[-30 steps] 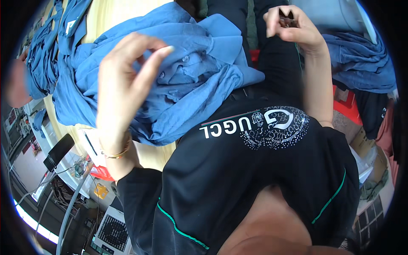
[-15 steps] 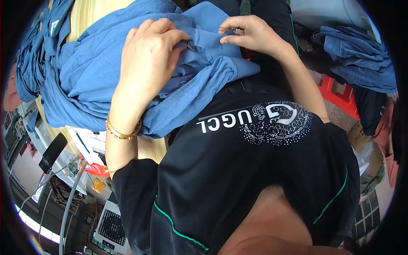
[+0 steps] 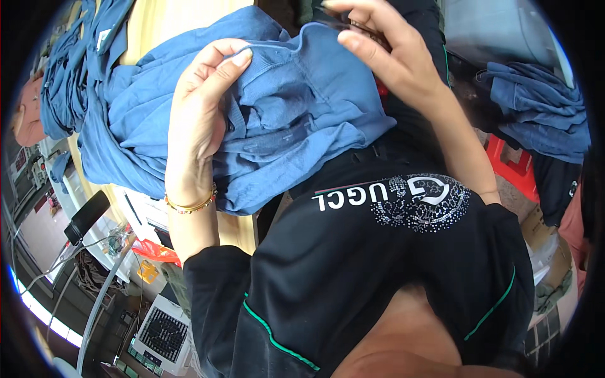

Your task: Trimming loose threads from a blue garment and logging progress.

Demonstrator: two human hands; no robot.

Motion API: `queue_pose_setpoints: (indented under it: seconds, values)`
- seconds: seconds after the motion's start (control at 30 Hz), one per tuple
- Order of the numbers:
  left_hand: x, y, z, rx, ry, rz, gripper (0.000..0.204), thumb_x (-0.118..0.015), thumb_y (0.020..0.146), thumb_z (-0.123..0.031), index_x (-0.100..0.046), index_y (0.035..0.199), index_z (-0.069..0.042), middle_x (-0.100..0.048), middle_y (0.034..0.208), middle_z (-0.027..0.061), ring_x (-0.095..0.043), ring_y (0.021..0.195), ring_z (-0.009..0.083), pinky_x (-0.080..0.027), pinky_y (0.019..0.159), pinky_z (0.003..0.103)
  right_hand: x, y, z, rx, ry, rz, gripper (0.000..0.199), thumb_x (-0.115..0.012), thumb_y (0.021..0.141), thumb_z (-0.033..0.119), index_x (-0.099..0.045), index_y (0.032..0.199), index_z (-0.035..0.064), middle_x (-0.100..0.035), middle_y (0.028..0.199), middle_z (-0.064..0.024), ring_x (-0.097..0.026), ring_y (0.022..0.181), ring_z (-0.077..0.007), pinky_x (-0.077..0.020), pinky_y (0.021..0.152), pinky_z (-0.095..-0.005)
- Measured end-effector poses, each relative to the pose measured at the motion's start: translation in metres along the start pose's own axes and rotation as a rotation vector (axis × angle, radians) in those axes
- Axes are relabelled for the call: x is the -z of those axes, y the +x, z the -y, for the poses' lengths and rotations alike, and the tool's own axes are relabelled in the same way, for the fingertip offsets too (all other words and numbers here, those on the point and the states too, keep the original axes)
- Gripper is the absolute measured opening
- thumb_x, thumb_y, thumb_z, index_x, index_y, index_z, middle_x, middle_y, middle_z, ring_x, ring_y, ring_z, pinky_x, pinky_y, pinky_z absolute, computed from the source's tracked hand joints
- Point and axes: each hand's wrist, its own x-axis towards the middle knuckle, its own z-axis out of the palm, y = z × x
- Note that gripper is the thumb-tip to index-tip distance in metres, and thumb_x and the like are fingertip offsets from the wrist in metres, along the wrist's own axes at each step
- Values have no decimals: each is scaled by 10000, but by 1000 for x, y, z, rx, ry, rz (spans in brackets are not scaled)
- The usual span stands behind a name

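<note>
A blue fabric garment (image 3: 283, 113) lies bunched over my lap and the pale wooden table. My left hand (image 3: 205, 88) pinches the garment's edge between thumb and fingers, so that the edge runs taut and wavy to the right. Above the garment's far right part, my right hand (image 3: 391, 53) is curled round a small dark pair of thread snips (image 3: 340, 25), partly hidden in the palm and blurred. The snips' tips point left, near the lifted edge; whether they touch the cloth I cannot tell.
More blue garments (image 3: 66, 82) hang in a pile at the left of the pale wooden table (image 3: 170, 25). At the right, another blue pile (image 3: 535, 107) lies above a red plastic stool (image 3: 513, 167). A white fan unit (image 3: 164, 334) stands at lower left.
My left hand has turned and now holds up the garment's edge. My right hand has let go of the cloth and moved up and right, with the snips showing more.
</note>
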Motion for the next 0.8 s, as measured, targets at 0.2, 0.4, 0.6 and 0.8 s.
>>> queue_pose_setpoints:
  seconds: [0.2,0.4,0.6,0.8]
  values:
    - [14,10,7,12,-27,-48,162,-648,1004,-84,-672,1142,-2,-741,1003,42,-688,891,81,-531,837,222,-27,7,-16,492,-202,-131,334,-805,838,37,-722,1161,19,-685,1002,-74,-629,792,-132,-514,666,-256]
    - [15,11,10,29,-36,-45,188,-655,993,-74,-670,1165,1,-749,1035,64,-702,905,91,-538,845,218,-40,10,-33,471,-296,-67,460,-811,812,23,-713,1260,48,-668,966,-73,-625,746,-160,-526,660,-279]
    - [12,11,9,19,5,-25,233,-652,981,-51,-666,1207,7,-748,1063,68,-700,927,94,-534,864,218,-42,16,-33,457,-283,-37,469,-815,812,33,-718,1269,63,-650,923,-58,-608,730,-154,-508,643,-279]
    - [13,12,7,15,19,-16,252,-656,972,-47,-670,1217,8,-741,1071,58,-683,952,78,-517,877,215,-44,25,-45,579,-188,-76,431,-792,839,65,-706,1260,54,-633,904,-76,-618,758,-202,-510,653,-304]
